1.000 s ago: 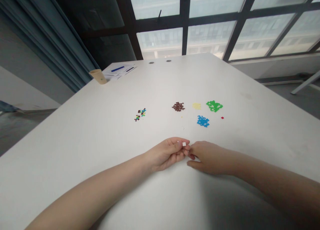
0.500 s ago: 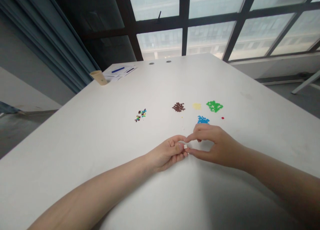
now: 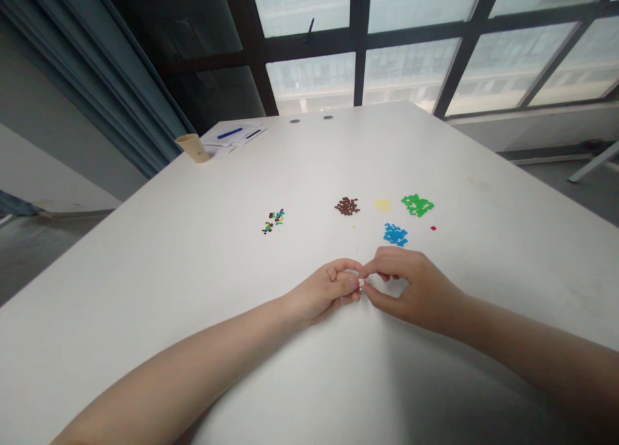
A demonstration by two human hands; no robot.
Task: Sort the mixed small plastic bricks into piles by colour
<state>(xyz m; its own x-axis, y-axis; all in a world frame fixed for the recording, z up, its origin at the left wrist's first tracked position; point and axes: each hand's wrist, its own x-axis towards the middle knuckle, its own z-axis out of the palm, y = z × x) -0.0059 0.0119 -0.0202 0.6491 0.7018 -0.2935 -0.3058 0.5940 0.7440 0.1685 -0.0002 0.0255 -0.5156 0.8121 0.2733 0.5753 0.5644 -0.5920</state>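
Observation:
My left hand (image 3: 333,291) is closed, its thumb and fingers pinching a small white block (image 3: 361,282). From the right, my right hand (image 3: 409,280) meets it with thumb and index finger bent around the same block. The fingertips of both hands nearly touch, and they partly hide the block. Just beyond my right hand lies a pile of small blue pieces (image 3: 395,234). Farther off are piles of brown pieces (image 3: 347,206), pale yellow pieces (image 3: 382,204) and green pieces (image 3: 418,205).
A single red piece (image 3: 433,228) lies to the right of the blue pile. Mixed coloured pieces (image 3: 274,220) are grouped on the left of the white table (image 3: 217,251). A paper cup (image 3: 193,148) stands by papers (image 3: 232,138) with a blue pen (image 3: 229,133) at the far left.
My right thumb and index finger have drawn closer together at the white block. My right hand has shifted slightly, leaving the blue pile fully visible. The view has tilted slightly.

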